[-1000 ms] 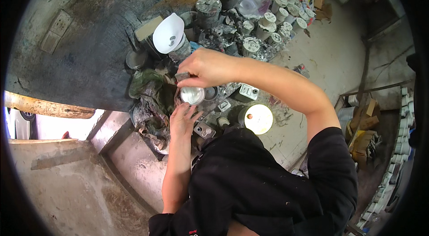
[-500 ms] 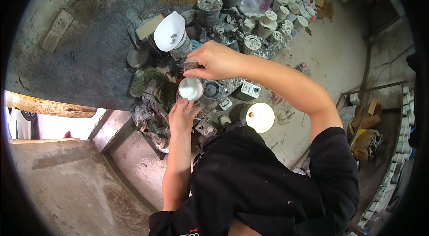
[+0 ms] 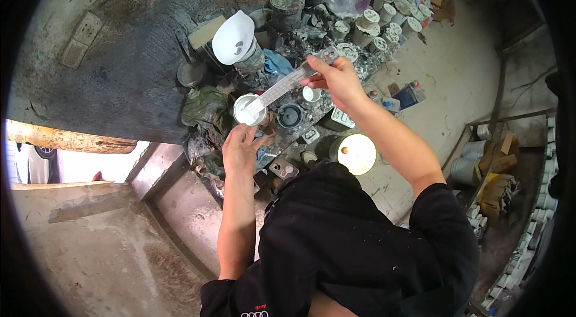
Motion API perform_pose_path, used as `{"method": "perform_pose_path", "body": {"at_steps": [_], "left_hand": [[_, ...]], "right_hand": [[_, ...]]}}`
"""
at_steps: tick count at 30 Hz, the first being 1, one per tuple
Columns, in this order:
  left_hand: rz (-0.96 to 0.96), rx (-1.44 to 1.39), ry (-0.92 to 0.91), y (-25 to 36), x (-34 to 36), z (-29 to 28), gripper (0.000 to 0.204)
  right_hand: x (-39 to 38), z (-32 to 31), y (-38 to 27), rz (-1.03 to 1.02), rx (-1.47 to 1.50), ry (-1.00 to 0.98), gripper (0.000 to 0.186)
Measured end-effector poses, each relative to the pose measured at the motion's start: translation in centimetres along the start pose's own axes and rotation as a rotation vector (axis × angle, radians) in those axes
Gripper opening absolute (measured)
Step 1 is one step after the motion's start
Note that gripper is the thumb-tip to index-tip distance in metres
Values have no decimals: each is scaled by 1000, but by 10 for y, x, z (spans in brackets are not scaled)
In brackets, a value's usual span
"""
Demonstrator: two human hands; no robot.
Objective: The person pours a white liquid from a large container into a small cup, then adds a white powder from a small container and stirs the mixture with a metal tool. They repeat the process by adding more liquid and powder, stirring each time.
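Note:
My right hand (image 3: 336, 83) grips a long, clear, ruler-like stirring stick (image 3: 282, 84) by its upper end. The lower end, coated white, slants into a small round cup (image 3: 237, 110) holding white paste or liquid. My left hand (image 3: 240, 148) holds that cup from the near side, fingers at its edge. Right of the cup lie a dark round pot or lid (image 3: 290, 116) and a smaller white cup (image 3: 311, 94). A crumpled green plastic sheet (image 3: 204, 107) is heaped to the left.
Behind stand a white paper funnel (image 3: 231, 38) on a can, paint-smeared buckets (image 3: 287, 8) and several lidded pots (image 3: 387, 14). A lit white bucket top (image 3: 357, 155) is at my right. A dark curved panel (image 3: 108, 89) fills the left; shelving with cartons (image 3: 504, 161) stands far right.
My right hand has moved right and tilted the stick from over the cup to a long slant, baring its length. My left hand and the cup have shifted slightly up and left.

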State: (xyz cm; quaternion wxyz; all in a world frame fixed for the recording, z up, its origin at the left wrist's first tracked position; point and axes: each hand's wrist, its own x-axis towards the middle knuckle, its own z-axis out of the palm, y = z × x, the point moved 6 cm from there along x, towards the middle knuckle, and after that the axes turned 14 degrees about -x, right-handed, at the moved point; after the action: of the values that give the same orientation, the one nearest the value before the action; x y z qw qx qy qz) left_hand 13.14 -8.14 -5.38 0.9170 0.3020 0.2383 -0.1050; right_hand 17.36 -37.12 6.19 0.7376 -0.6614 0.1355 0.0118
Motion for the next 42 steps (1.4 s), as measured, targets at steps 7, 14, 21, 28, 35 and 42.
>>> {"method": "perform_pose_path", "body": {"at_steps": [7, 14, 21, 28, 35, 42], "left_hand": [[-6, -17, -11, 6, 4, 2, 26], [-13, -11, 4, 11, 3, 7, 25], [2, -16, 18, 18, 2, 10, 25], [8, -70, 28, 28, -6, 22, 27], [-57, -280, 72, 52, -23, 51, 30], [94, -190, -35, 110, -1, 75, 32]], "right_hand": [[7, -19, 20, 87, 251, 88, 32], [14, -23, 26, 102, 302, 47, 27], [29, -23, 33, 128, 332, 13, 24], [42, -20, 31, 25, 189, -5, 23], [65, -33, 37, -12, 289, -1, 21], [128, -68, 1, -144, 587, 240, 25]]}}
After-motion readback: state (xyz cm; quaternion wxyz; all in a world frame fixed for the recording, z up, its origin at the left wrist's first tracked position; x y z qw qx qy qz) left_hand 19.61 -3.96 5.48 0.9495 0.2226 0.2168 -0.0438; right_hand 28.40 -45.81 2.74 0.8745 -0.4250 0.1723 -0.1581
